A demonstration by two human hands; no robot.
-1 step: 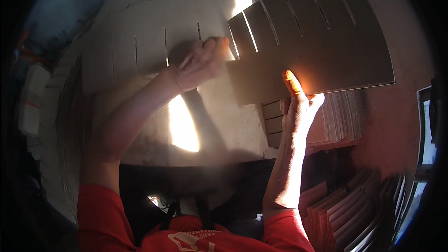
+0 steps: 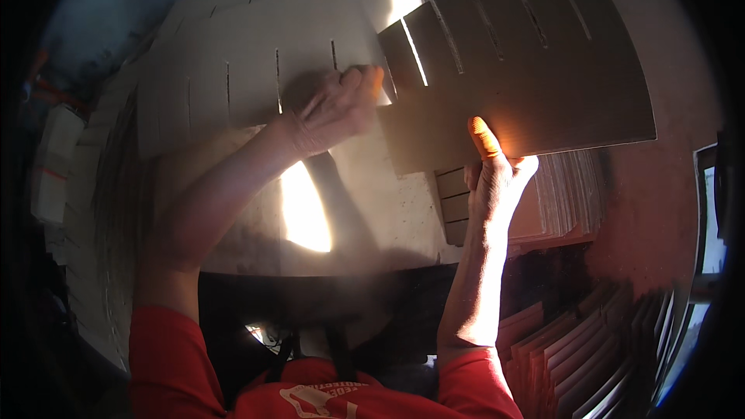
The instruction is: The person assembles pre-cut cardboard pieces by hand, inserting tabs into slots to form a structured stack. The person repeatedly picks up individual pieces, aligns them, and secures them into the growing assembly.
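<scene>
My right hand (image 2: 497, 163) grips the lower edge of a slotted cardboard sheet (image 2: 535, 97), thumb on top and fingers underneath. The sheet is raised and tilted, with several long, narrow slots running in from its far edge. Close by its left edge is my left hand (image 2: 341, 105), fingers curled together and slightly blurred. Whatever may be in that hand is hidden. Below and behind it lies another slotted cardboard sheet (image 2: 209, 85), pale brown, on the work surface (image 2: 372, 217).
Cardboard pieces (image 2: 570, 194) stand stacked to the right, beyond my right forearm. More sheets (image 2: 582, 349) lean in a row at the lower right. Stacked cardboard (image 2: 109, 178) lines the left side. A bright patch of sunlight falls on the work surface.
My left hand has shifted very slightly down and to the right. My right hand and the raised sheet look almost still.
</scene>
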